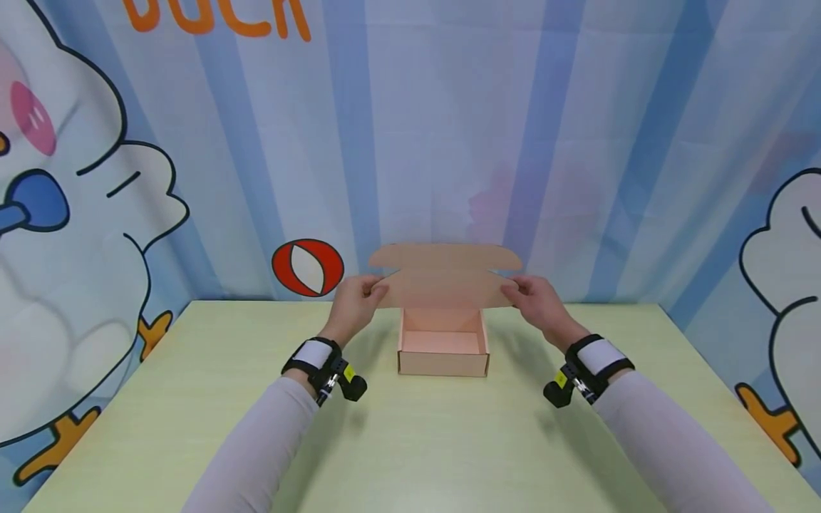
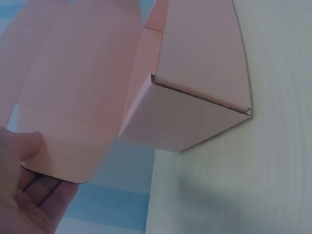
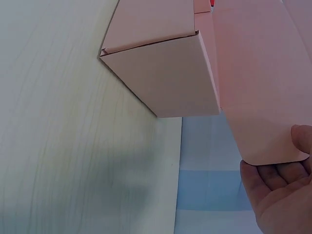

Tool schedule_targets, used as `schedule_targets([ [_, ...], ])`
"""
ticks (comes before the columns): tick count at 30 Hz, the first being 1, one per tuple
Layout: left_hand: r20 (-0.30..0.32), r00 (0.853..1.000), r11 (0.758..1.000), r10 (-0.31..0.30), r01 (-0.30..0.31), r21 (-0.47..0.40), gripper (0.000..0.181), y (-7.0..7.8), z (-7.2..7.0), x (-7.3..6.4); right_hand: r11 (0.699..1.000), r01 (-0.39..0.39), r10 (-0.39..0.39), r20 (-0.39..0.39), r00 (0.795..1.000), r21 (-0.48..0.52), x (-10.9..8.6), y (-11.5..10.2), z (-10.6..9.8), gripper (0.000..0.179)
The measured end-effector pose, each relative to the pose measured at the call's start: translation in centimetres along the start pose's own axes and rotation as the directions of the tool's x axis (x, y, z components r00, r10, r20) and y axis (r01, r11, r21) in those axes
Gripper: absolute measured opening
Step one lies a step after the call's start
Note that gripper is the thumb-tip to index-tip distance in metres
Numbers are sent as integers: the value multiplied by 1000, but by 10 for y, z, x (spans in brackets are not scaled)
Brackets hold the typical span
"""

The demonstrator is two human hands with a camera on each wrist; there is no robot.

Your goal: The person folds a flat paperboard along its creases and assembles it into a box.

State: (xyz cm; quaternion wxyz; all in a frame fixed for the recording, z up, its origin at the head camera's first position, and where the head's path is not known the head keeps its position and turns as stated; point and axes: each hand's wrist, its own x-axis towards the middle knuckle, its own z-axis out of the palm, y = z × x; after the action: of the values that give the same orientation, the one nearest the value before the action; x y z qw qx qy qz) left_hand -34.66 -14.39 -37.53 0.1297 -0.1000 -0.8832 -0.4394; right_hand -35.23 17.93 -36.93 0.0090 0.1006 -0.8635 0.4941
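Note:
A small brown cardboard box stands on the table with its lid raised at the back. My left hand pinches the side flap at the lid's left end, thumb on the inner face and fingers behind. At the right end my right hand pinches the other side flap the same way. In the left wrist view the left flap lies between the thumb and fingers. The right wrist view shows the right flap held likewise. Inside, the visible part of the box is bare cardboard.
The pale wooden table extends around the box. Close behind its back edge hangs a blue striped curtain with printed cartoon figures and a red-and-white ball. Each wrist wears a strapped camera.

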Motion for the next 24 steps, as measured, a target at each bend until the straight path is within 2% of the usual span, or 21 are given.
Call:
schedule_targets([
  [7, -17, 1000, 999, 9, -10, -38, 40, 3, 4, -5, 1000, 17, -17, -3, 1000, 1, -6, 2, 0, 26],
  [14, -20, 1000, 999, -5, 4, -42, 35, 7, 6, -12, 1000, 22, -22, -28, 999, -6, -11, 2, 5, 29],
  [18, -40, 999, 999, -8, 6, -42, 26, 8, 7, -16, 1000, 13, -13, -52, 999, -16, -15, 1, 9, 33],
  [24, -57, 998, 999, 12, -14, -39, 22, 11, 12, -20, 1000, 15, -17, -99, 995, -15, -22, 1, 18, 34],
])
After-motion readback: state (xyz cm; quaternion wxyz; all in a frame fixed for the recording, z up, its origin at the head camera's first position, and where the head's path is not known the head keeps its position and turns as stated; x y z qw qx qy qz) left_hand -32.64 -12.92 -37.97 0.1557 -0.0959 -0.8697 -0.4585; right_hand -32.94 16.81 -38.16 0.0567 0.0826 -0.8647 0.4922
